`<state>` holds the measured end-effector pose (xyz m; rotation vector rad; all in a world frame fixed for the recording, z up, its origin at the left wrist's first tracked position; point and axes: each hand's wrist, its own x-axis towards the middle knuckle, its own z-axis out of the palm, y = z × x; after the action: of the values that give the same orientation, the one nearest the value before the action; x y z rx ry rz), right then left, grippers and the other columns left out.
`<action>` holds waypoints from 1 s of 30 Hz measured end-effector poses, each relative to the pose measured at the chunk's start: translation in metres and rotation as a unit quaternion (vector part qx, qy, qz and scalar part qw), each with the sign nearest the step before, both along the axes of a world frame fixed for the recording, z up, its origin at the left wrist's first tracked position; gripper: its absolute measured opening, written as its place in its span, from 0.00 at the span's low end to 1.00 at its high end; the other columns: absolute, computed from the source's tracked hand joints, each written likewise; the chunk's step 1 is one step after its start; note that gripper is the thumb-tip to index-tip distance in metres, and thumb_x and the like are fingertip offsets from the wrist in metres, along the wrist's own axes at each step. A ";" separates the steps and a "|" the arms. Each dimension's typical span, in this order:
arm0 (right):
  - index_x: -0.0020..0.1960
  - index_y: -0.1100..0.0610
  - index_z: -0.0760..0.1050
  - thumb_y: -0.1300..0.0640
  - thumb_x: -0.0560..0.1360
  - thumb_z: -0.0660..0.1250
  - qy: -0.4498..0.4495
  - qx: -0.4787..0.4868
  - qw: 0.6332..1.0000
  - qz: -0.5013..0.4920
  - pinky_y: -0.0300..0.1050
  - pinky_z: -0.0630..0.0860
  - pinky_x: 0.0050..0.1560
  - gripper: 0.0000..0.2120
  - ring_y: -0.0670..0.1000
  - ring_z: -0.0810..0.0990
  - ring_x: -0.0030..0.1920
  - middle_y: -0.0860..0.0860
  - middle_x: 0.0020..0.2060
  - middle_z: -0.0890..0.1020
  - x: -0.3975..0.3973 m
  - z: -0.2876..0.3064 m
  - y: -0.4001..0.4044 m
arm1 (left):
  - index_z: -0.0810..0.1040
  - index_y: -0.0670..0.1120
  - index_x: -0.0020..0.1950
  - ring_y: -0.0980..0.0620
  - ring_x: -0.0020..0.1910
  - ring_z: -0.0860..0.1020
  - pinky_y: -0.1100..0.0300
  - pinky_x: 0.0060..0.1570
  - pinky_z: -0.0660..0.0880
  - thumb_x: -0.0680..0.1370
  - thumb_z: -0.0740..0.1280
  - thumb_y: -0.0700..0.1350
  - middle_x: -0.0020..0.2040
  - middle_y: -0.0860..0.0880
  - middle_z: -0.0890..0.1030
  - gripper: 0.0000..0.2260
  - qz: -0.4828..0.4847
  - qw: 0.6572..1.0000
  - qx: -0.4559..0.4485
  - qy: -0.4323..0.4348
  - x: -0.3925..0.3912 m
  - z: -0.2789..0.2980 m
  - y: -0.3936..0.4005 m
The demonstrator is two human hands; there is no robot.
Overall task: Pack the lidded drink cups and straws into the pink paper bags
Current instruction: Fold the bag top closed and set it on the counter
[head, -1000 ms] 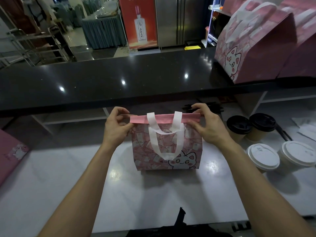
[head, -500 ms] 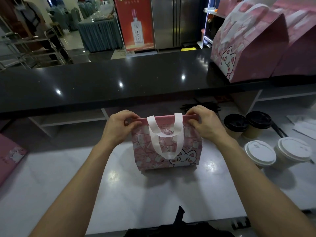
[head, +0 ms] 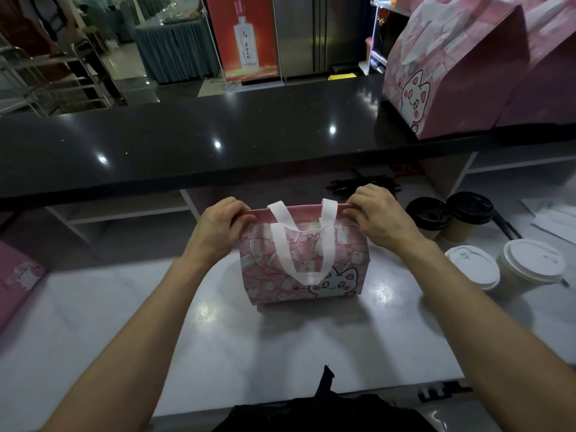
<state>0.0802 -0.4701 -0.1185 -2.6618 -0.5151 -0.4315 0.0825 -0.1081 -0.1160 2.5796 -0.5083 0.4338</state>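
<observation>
Bag: a pink bag (head: 304, 269) stands upright mid-frame on the white table (head: 280, 353), its long axis running left to right.
Hands: left hand (head: 218, 227) and right hand (head: 378, 221) pinch the folded top edge at opposite ends.
Cups: four lidded cups (head: 473, 268) wait right of centre, nearer the right hand.
Straws: dark straws (head: 361, 185) lie just behind the bag.

White counter (head: 280, 353): pink bag (head: 304, 263); 4 lidded cups (head: 472, 266); straws (head: 361, 185).

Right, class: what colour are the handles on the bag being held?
White, on the pink cat-print bag; its handles show clearly in the head view.
</observation>
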 end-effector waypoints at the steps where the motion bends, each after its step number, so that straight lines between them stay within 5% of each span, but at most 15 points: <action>1: 0.53 0.57 0.85 0.51 0.82 0.72 0.022 -0.002 1.000 0.002 0.55 0.77 0.61 0.09 0.51 0.78 0.53 0.46 0.47 0.81 0.000 0.003 -0.002 | 0.84 0.45 0.54 0.53 0.46 0.80 0.54 0.48 0.84 0.84 0.73 0.45 0.48 0.54 0.80 0.04 -0.002 1.000 0.000 0.021 -0.001 0.001 0.001; 4: 0.53 0.49 0.85 0.35 0.80 0.69 0.122 0.034 0.992 -0.004 0.48 0.76 0.53 0.18 0.47 0.79 0.53 0.41 0.50 0.80 -0.001 0.023 -0.011 | 0.83 0.52 0.55 0.57 0.49 0.79 0.54 0.50 0.83 0.84 0.70 0.54 0.49 0.58 0.79 0.07 -0.012 0.996 0.029 0.087 -0.003 0.017 0.009; 8: 0.52 0.49 0.85 0.22 0.78 0.52 0.117 0.072 0.990 -0.018 0.56 0.80 0.55 0.36 0.48 0.81 0.50 0.45 0.49 0.82 0.008 0.066 0.001 | 0.82 0.58 0.52 0.58 0.52 0.78 0.55 0.51 0.77 0.82 0.52 0.75 0.52 0.57 0.79 0.28 0.000 0.991 0.069 0.114 0.005 0.055 0.003; 11: 0.58 0.46 0.84 0.19 0.72 0.60 0.105 0.019 0.994 0.038 0.50 0.81 0.55 0.35 0.46 0.81 0.52 0.42 0.52 0.81 0.017 0.091 0.036 | 0.84 0.56 0.56 0.59 0.52 0.79 0.56 0.50 0.78 0.77 0.59 0.77 0.52 0.59 0.81 0.29 -0.024 0.991 0.061 0.114 0.013 0.075 -0.026; 16: 0.48 0.45 0.81 0.39 0.71 0.80 0.167 -0.164 0.968 0.090 0.48 0.81 0.46 0.14 0.47 0.81 0.49 0.42 0.46 0.81 0.021 0.079 0.081 | 0.85 0.55 0.58 0.59 0.52 0.81 0.55 0.53 0.83 0.73 0.79 0.65 0.51 0.59 0.83 0.20 -0.090 0.964 0.180 0.171 0.018 0.073 -0.067; 22: 0.46 0.50 0.79 0.52 0.80 0.72 0.087 -0.172 0.973 0.127 0.54 0.80 0.54 0.05 0.50 0.78 0.48 0.45 0.44 0.79 0.011 0.063 0.082 | 0.87 0.53 0.53 0.54 0.49 0.81 0.47 0.53 0.82 0.78 0.77 0.52 0.47 0.59 0.82 0.06 -0.098 0.975 0.181 0.086 0.012 0.055 -0.067; 30: 0.57 0.53 0.81 0.57 0.83 0.66 -0.001 -0.191 0.967 0.166 0.49 0.71 0.60 0.06 0.52 0.77 0.56 0.47 0.50 0.80 0.005 0.044 0.074 | 0.88 0.50 0.54 0.52 0.49 0.79 0.45 0.53 0.79 0.79 0.75 0.48 0.47 0.55 0.83 0.05 -0.095 0.983 0.151 0.031 0.008 0.039 -0.065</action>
<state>0.0855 -0.3958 -0.0747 -2.8491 -1.1253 -0.2536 0.0904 -0.1726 -0.0773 2.7856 -0.8462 0.2220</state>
